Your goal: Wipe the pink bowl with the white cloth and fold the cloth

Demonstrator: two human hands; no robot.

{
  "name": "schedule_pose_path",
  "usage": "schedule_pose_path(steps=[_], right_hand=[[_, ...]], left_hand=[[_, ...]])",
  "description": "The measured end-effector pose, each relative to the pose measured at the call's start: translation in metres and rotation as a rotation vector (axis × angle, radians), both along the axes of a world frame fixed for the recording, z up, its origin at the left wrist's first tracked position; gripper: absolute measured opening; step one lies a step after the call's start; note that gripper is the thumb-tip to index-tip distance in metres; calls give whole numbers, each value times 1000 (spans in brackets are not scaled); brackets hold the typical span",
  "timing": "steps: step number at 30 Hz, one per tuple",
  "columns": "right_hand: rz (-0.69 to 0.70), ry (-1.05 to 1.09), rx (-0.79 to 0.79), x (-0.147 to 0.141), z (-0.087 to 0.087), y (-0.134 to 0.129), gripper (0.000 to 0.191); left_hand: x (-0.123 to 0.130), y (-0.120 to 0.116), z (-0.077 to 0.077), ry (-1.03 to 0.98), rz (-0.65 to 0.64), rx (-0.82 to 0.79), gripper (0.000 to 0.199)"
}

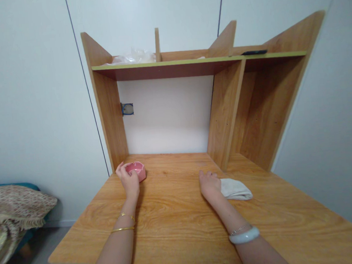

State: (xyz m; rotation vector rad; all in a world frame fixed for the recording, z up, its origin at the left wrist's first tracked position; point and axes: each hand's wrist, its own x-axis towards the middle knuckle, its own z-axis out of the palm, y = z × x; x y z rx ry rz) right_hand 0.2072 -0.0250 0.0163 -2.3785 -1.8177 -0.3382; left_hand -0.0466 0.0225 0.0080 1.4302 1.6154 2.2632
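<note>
A pink angular bowl (pixel 139 171) sits upright at the left rear of the wooden desk (pixel 171 214). My left hand (pixel 128 179) grips its near left side, with the thumb at the rim and the fingers around the outer edge. Over the desk's middle right, my right hand (pixel 209 183) rests low with its fingers curled; whatever is under them is hidden. A folded white cloth (pixel 236 189) lies flat just to the right of that hand, touching or nearly touching it.
A wooden shelf unit (pixel 233 114) rises from the desk's rear, with a clear plastic bag (pixel 135 56) and a dark flat object (pixel 254 52) on top. A patterned blanket (pixel 13 208) covers furniture at the left. An open wall socket box (pixel 127 109) shows behind the shelf.
</note>
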Motion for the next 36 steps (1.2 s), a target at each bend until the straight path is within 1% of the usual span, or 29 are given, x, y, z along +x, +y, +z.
schedule_pose_path(steps=[3,5,7,9,11,12,13,15,18,21,23,25,27,30,33,36], right_hand=[[68,-4,9,1,-1,2,38],[144,-8,14,0,-1,3,40],[319,19,36,-3,-2,5,46],[571,105,78,-9,-3,7,52],[802,247,105,-16,-6,9,57],[865,319,106,-19,-8,10,58],[898,382,99,-21,-10,11,60],[883,465,85,-22,-15,13,61],[767,523,112,-14,-18,17,56],[644,584,186,-1,-17,23,45],[570,619,226,4,-18,27,38],[528,671,232,5,-19,31,33],[526,724,213,3,-21,32,29],[547,801,139,-2,-25,30,30],[581,904,49,-9,-27,25,33],[607,1041,-57,-22,-28,22,35]], left_hand=[[0,1,-2,13,-2,-2,27],[1,2,-2,23,-11,1,27],[1,1,-3,36,-14,2,26],[1,1,-3,51,-12,1,25],[0,2,-4,65,-11,3,25],[0,2,-4,71,-11,6,25],[-1,3,-5,78,-9,10,25],[-1,5,-6,92,-11,13,24],[0,7,-7,140,-59,-16,19],[4,5,-6,238,-142,-52,14],[8,2,-5,291,-222,-95,13],[11,-1,-4,324,-314,-155,13],[14,-3,-3,350,-379,-198,13],[18,-8,0,380,-410,-206,16],[27,-17,4,446,-411,-171,17],[41,-30,9,603,-389,-94,17]])
